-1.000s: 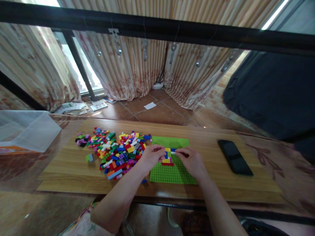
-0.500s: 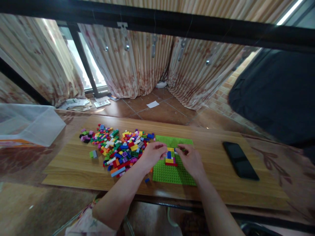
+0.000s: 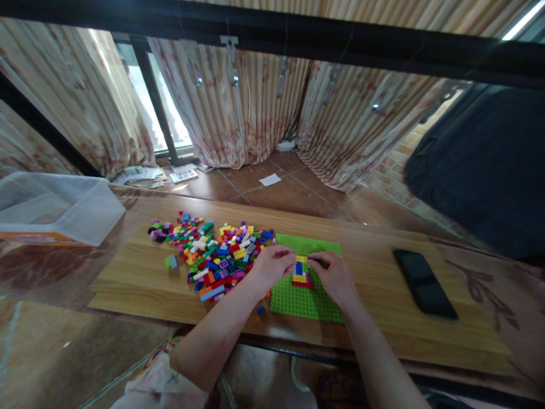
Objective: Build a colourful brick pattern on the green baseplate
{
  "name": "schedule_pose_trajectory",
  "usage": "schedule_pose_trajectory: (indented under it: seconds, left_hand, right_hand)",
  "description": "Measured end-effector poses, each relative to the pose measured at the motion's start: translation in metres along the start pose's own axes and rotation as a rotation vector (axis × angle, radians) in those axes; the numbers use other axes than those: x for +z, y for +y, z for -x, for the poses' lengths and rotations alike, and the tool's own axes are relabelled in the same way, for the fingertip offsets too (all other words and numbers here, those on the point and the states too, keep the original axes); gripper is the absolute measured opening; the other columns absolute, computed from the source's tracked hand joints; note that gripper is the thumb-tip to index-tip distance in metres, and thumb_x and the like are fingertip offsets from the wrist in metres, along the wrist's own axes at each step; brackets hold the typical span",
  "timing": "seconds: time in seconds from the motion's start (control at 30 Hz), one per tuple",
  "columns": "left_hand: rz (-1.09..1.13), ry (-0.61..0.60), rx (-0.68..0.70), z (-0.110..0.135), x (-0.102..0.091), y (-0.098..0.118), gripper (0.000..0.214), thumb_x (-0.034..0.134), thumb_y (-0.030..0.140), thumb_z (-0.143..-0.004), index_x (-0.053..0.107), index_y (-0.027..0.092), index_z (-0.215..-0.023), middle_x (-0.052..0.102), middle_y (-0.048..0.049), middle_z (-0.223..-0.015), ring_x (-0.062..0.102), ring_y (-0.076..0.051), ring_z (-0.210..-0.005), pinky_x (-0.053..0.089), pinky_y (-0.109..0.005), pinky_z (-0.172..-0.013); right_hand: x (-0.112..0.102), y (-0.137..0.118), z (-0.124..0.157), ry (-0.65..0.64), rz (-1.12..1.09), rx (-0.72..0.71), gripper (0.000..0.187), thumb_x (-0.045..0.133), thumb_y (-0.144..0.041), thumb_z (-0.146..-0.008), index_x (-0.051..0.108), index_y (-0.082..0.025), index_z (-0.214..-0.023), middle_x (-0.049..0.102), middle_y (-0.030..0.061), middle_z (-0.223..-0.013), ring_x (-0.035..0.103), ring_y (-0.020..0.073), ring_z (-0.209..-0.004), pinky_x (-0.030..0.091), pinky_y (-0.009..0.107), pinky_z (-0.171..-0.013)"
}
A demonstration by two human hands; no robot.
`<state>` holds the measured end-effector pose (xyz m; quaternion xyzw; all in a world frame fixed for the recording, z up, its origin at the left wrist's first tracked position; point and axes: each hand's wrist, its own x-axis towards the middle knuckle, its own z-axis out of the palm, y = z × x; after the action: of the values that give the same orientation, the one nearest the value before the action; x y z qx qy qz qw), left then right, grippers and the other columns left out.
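A green baseplate (image 3: 283,307) lies on the wooden board and carries a small build of toy bricks (image 3: 301,277) in yellow, blue, white and red. My left hand (image 3: 275,267) is at the build's left side, thumb and fingers pinched together; whatever they hold, if anything, is hidden. Opposite it, my right hand (image 3: 334,275) has its fingertips closed at the build's upper right corner. A dark bit shows by those fingers, too small to name. Left of the plate spreads a heap of loose toy bricks (image 3: 221,262) in many colours.
A black phone (image 3: 426,283) lies on the wooden board (image 3: 140,284) at the right. At the far left stands a translucent plastic bin (image 3: 63,207). One blue brick (image 3: 260,310) sits near the board's front edge. Beyond are papers (image 3: 142,175) on the floor and curtains.
The whole view has shifted, so the board and bricks appear slightly farther right. Both hands stay at the build; the right fingertips have moved slightly, and the small blue-and-white bit beside them no longer shows.
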<state>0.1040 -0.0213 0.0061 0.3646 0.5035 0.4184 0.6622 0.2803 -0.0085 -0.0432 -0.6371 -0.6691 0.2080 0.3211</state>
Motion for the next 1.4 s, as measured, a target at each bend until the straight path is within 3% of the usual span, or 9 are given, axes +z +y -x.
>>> schedule_pose_trajectory:
  seconds: [0.3, 0.47, 0.63, 0.77, 0.87, 0.97, 1.1, 1.2, 1.4]
  left_hand:
    - [0.061, 0.035, -0.028, 0.0, 0.0, -0.002, 0.008, 0.059, 0.019, -0.079, 0.064, 0.012, -0.077, 0.064, -0.0012, -0.066, 0.056, -0.007, -0.055, 0.043, -0.018, -0.054]
    - [0.226, 0.039, -0.075, -0.003, -0.002, -0.001, 0.015, 0.055, 0.023, -0.085, 0.064, 0.011, -0.083, 0.069, -0.0094, -0.08, 0.065, -0.012, -0.068, 0.052, -0.025, -0.068]
    - [0.266, 0.031, -0.064, -0.004, -0.008, 0.002, 0.009, 0.056, 0.012, -0.08, 0.064, 0.011, -0.084, 0.07, -0.0094, -0.083, 0.066, -0.013, -0.072, 0.052, -0.026, -0.073]
    - [0.103, 0.036, 0.051, -0.005, -0.019, 0.007, 0.021, 0.05, -0.001, -0.073, 0.064, 0.013, -0.082, 0.068, -0.0034, -0.075, 0.063, -0.009, -0.066, 0.05, -0.022, -0.068]
    - [-0.027, 0.083, 0.146, -0.007, -0.032, 0.011, 0.016, 0.053, 0.003, -0.073, 0.063, 0.013, -0.082, 0.067, -0.0021, -0.072, 0.061, -0.01, -0.062, 0.048, -0.022, -0.062]
    - [-0.282, 0.128, 0.268, -0.007, -0.045, 0.015, 0.011, 0.058, 0.012, -0.074, 0.065, 0.015, -0.082, 0.065, -0.0015, -0.068, 0.057, -0.012, -0.057, 0.043, -0.022, -0.056]
    - [-0.649, 0.209, 0.42, -0.003, -0.059, 0.017, 0.009, 0.061, 0.017, -0.074, 0.069, 0.019, -0.078, 0.067, -0.0024, -0.07, 0.058, -0.015, -0.063, 0.041, -0.023, -0.061]
    - [-0.799, 0.163, 0.462, 0.001, -0.065, 0.016, 0.012, 0.058, 0.017, -0.076, 0.07, 0.019, -0.078, 0.068, -0.0027, -0.07, 0.057, -0.015, -0.062, 0.039, -0.023, -0.062]
    - [-1.118, 0.079, 0.444, 0.004, -0.064, 0.014, 0.018, 0.052, 0.015, -0.078, 0.068, 0.018, -0.083, 0.069, -0.0048, -0.076, 0.061, -0.017, -0.07, 0.042, -0.025, -0.065]
  right_hand:
    - [-0.006, 0.003, 0.0, -0.016, -0.117, 0.049, 0.033, 0.059, -0.046, -0.077, 0.073, -0.02, -0.091, 0.069, 0.007, -0.089, 0.061, 0.0192, -0.075, 0.047, 0.034, -0.072]
    - [-0.012, 0.001, 0.002, 0.12, -0.213, 0.13, 0.042, 0.05, -0.05, -0.083, 0.072, -0.015, -0.089, 0.072, 0.0096, -0.086, 0.063, 0.0211, -0.076, 0.047, 0.033, -0.072]
    - [-0.012, -0.015, 0.002, 0.169, -0.129, 0.019, 0.037, 0.049, -0.047, -0.085, 0.071, -0.016, -0.086, 0.07, 0.0094, -0.087, 0.062, 0.0198, -0.077, 0.046, 0.031, -0.071]
    - [-0.008, -0.032, 0.007, 0.16, -0.114, -0.069, 0.033, 0.048, -0.042, -0.087, 0.069, -0.018, -0.084, 0.068, 0.0079, -0.084, 0.06, 0.019, -0.077, 0.046, 0.031, -0.072]
    - [0.0, -0.047, 0.016, 0.109, -0.135, -0.144, 0.028, 0.047, -0.037, -0.089, 0.069, -0.019, -0.086, 0.067, 0.0064, -0.086, 0.06, 0.018, -0.078, 0.046, 0.03, -0.072]
    - [0.01, -0.063, 0.026, -0.028, -0.14, -0.245, 0.022, 0.048, -0.03, -0.089, 0.068, -0.022, -0.091, 0.066, 0.0049, -0.089, 0.061, 0.0169, -0.08, 0.046, 0.029, -0.074]
    - [0.017, -0.077, 0.037, -0.283, -0.057, -0.388, 0.015, 0.055, -0.027, -0.086, 0.068, -0.024, -0.093, 0.065, 0.0038, -0.092, 0.06, 0.0177, -0.086, 0.046, 0.03, -0.077]
    - [0.018, -0.079, 0.042, -0.411, 0.003, -0.456, 0.012, 0.063, -0.027, -0.082, 0.068, -0.025, -0.092, 0.066, 0.0032, -0.093, 0.059, 0.0185, -0.088, 0.045, 0.031, -0.078]
    - [0.029, -0.077, 0.047, -0.448, 0.101, -0.464, 0.015, 0.065, -0.017, -0.077, 0.068, -0.023, -0.091, 0.065, 0.0036, -0.095, 0.058, 0.0188, -0.091, 0.045, 0.031, -0.081]
